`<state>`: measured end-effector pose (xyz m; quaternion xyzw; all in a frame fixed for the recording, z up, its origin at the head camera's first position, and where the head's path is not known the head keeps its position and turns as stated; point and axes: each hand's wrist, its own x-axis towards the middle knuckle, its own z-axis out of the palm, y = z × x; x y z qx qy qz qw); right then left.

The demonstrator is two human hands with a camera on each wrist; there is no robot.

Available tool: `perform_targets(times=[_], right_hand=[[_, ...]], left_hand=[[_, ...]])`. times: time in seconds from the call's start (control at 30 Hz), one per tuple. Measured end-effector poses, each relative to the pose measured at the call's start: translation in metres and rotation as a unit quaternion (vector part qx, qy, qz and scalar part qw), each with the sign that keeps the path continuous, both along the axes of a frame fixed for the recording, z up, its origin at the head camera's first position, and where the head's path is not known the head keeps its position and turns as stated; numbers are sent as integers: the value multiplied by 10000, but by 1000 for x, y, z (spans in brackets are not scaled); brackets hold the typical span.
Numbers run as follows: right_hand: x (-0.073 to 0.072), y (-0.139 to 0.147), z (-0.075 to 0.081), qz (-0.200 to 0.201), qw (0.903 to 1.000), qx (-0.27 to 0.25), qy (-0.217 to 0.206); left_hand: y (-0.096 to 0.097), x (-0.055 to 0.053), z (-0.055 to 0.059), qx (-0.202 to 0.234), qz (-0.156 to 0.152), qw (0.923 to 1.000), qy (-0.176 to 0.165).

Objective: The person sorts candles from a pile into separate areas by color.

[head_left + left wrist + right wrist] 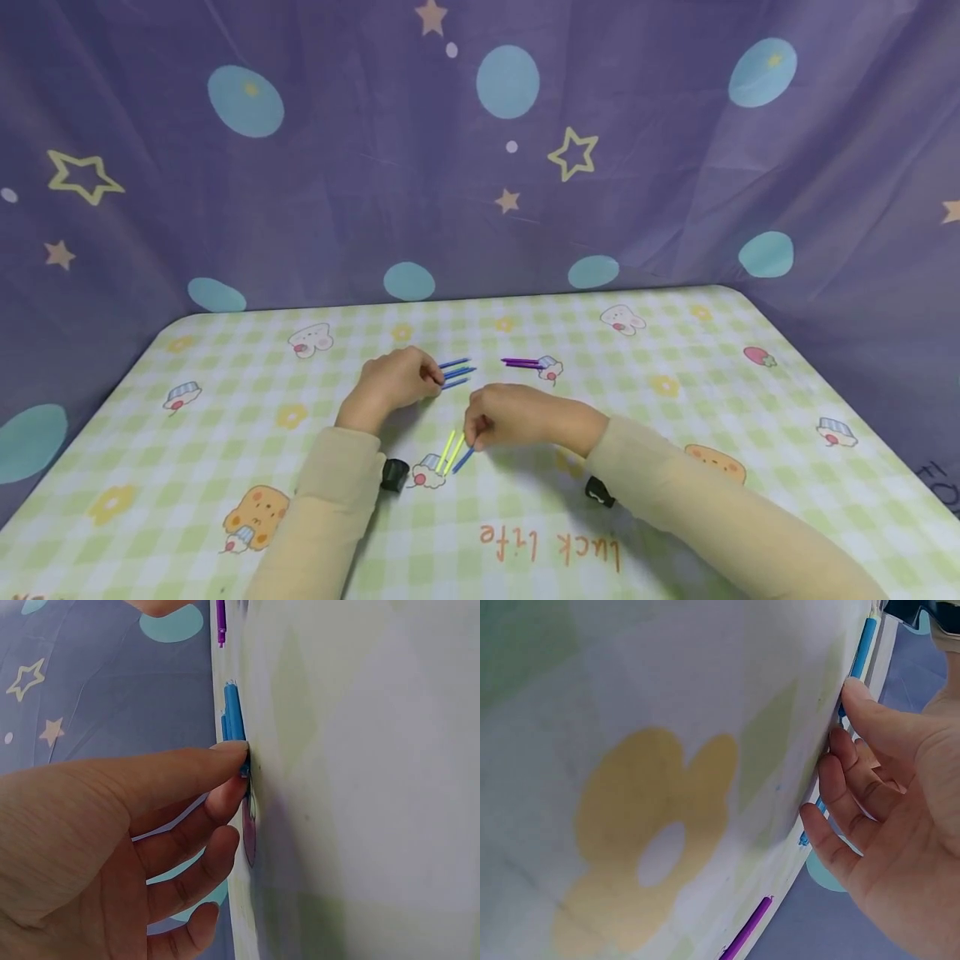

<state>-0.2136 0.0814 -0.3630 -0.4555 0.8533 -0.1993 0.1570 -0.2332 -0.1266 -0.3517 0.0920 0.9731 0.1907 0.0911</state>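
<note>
With thumb and forefinger, my left hand (397,379) pinches the near end of a blue stick (235,712). It belongs to a small group of thin blue sticks (457,372) pointing right, their left ends hidden by the fingers. Lower and to the right, my right hand (513,417) pinches a single blue stick (463,461) that slants down to the left, close over the cloth. Yellow sticks (447,452) lie just left of that one, partly overlapping a printed cupcake. Beyond the right hand, purple sticks (521,363) lie side by side.
A pale green checked tablecloth (570,533) with printed animals, flowers and lettering covers the table. Behind its far edge hangs a purple curtain (480,217) with stars and blue dots. A dark wrist strap piece (394,475) shows at the left sleeve.
</note>
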Motion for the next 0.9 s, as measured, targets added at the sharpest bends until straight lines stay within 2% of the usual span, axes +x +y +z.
perform_targets(times=[0.27,0.57,0.7,0.9], right_hand=[[-2,8,3,-177,9995,-151,-235],[-13,11,6,-285,9989,-362,80],[-20,10,6,-574,9977,-286,237],[-31,6,8,-991,9947,-141,251]], left_hand=[[-2,-1,0,27,-24,10000,-8],[-4,-1,1,29,4,10000,-38],[-5,-1,2,31,21,9999,-108],[-6,-2,2,39,30,9999,-164]])
